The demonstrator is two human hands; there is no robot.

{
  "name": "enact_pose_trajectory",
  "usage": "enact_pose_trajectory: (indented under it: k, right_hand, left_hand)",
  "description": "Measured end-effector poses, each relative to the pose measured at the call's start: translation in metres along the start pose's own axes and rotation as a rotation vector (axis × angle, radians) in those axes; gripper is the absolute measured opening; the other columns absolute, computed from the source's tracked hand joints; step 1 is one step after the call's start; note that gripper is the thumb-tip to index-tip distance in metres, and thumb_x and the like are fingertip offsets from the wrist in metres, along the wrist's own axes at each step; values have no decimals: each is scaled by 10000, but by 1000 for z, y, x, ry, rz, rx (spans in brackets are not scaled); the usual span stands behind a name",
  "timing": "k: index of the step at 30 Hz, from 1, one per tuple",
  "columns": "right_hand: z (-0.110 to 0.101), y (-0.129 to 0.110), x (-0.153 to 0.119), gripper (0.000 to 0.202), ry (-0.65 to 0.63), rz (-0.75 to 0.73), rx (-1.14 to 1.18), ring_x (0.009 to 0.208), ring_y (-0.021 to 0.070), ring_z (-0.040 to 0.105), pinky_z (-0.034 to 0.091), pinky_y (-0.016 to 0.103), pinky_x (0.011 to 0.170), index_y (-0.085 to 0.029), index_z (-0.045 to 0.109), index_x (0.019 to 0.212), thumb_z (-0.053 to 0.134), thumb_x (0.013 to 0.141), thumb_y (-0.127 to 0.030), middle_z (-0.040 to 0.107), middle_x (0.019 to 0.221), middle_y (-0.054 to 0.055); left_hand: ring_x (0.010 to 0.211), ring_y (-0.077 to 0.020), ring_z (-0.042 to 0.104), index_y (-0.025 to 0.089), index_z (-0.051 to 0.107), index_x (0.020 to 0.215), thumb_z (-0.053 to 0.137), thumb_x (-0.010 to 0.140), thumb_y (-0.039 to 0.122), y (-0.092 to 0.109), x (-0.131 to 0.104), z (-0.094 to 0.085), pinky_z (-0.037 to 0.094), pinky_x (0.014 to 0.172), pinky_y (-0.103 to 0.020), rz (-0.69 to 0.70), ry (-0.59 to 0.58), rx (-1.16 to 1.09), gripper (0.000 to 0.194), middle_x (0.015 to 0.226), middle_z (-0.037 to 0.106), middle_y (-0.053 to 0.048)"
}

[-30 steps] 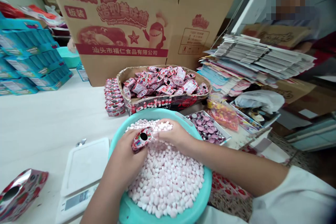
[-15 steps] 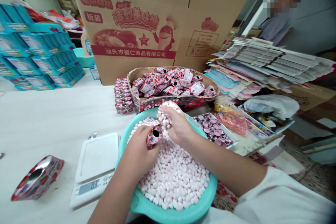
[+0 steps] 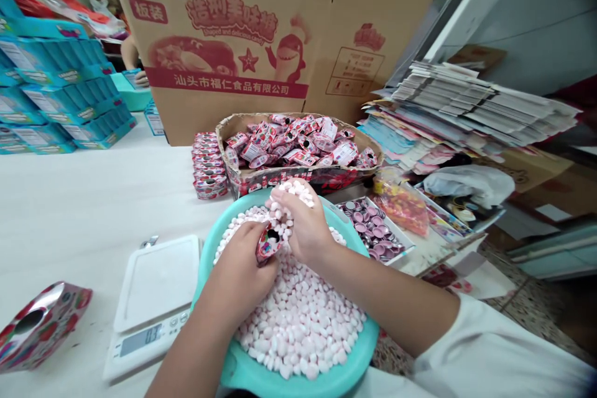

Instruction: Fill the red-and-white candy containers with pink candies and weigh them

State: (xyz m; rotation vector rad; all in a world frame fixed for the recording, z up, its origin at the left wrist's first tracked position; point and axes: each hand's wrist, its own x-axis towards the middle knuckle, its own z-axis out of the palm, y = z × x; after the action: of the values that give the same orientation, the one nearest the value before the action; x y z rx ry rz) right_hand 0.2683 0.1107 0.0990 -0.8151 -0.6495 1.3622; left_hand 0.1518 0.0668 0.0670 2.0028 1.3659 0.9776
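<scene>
My left hand (image 3: pixel 237 273) is closed around a small red printed candy tin (image 3: pixel 265 252), whose dark round opening faces up. Right beside it, my right hand (image 3: pixel 311 227) is cupped around a heap of pale pink candies (image 3: pixel 298 191). Some of these candies spill over its fingers at the tin's opening. Both hands are above a turquoise basin (image 3: pixel 366 354) full of the same candies. To the left stands a white kitchen scale (image 3: pixel 158 283), with nothing on its plate. Another such tin (image 3: pixel 44 323) lies at the far left.
Behind the basin, an open carton (image 3: pixel 298 177) holds many tins, with a stack of tins (image 3: pixel 209 168) beside it. On the right is a tray of pink caps (image 3: pixel 375 230). Blue display boxes (image 3: pixel 65 87) are piled at left; a co-worker's hand (image 3: pixel 141 79) shows near them.
The view has turned right, so the table's things sit further left. Candies from my right hand now lie against the tin's opening. The person at back right has left the view.
</scene>
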Motion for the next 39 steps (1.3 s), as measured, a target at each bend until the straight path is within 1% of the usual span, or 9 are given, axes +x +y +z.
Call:
enact_pose_trajectory:
  k: [5, 13, 16, 20, 24, 28, 30, 36, 39]
  right_hand:
    - [1, -2, -2, 351, -36, -16, -59, 544, 106, 585, 458, 196, 497, -230, 538, 820, 821, 620, -282, 652, 645, -60]
    - [1, -3, -4, 277, -88, -66, -76, 625, 121, 631, 494, 211, 563, -235, 538, 813, 775, 682, -292, 632, 656, -62]
    - [1, -3, -5, 287, -92, -80, -109, 623, 121, 626, 493, 218, 568, -241, 544, 817, 784, 670, -294, 632, 668, -63]
    - [0, -3, -5, 272, -124, -110, -121, 638, 117, 640, 492, 214, 579, -238, 568, 812, 800, 677, -286, 646, 683, -57]
    - [-2, -5, -5, 214, -195, -120, -104, 690, 136, 676, 523, 247, 633, -239, 605, 861, 762, 734, -309, 678, 728, -37]
    - [-3, -7, -8, 196, -277, -147, -122, 788, 153, 698, 552, 289, 730, -252, 638, 950, 716, 789, -331, 718, 804, -13]
    - [-4, -9, -10, 199, -296, -160, -144, 873, 168, 705, 563, 308, 781, -254, 652, 967, 710, 798, -342, 725, 862, -3]
    - [-5, -13, -14, 192, -397, -217, -285, 983, 179, 689, 559, 337, 860, -273, 658, 1048, 663, 862, -323, 741, 987, 15]
    - [-13, -22, -11, 166, -443, -333, -528, 1045, 186, 673, 537, 344, 906, -267, 672, 1061, 619, 905, -289, 729, 1088, 32]
  left_hand:
    - [1010, -232, 594, 186, 622, 1078, 584, 783, 86, 0, 0, 1, 487, 912, -391, 6, -7, 21, 314, 1085, 623, -70]
    - [1065, -253, 589, 189, 631, 1034, 586, 774, 105, -1, 0, 1, 477, 952, -411, -1, -33, -3, 277, 1125, 627, -81]
    - [1054, -255, 599, 185, 636, 1064, 590, 754, 94, 0, 1, 1, 488, 940, -407, 5, -28, -4, 326, 1110, 634, -82]
    - [1113, -255, 589, 184, 618, 1156, 596, 758, 91, 0, 1, 1, 471, 993, -410, 19, -14, 3, 409, 1167, 628, -86]
    - [1134, -252, 579, 188, 604, 1187, 592, 775, 94, 0, 1, 1, 465, 1005, -412, 23, -5, 6, 423, 1192, 616, -88]
    - [1083, -262, 590, 181, 627, 1063, 588, 778, 101, 3, 0, 3, 493, 945, -422, 12, 2, 6, 298, 1147, 617, -96]
    - [1082, -267, 592, 184, 628, 1054, 591, 779, 104, 4, -1, 4, 494, 949, -431, 9, 12, 13, 288, 1148, 619, -98]
    - [1181, -276, 559, 202, 616, 1168, 586, 805, 112, 5, -2, 5, 467, 1018, -450, 5, 41, -37, 375, 1241, 605, -101]
    - [1140, -270, 580, 207, 608, 1175, 572, 826, 125, 3, -3, 4, 478, 1002, -456, -5, 48, -63, 360, 1206, 614, -102]
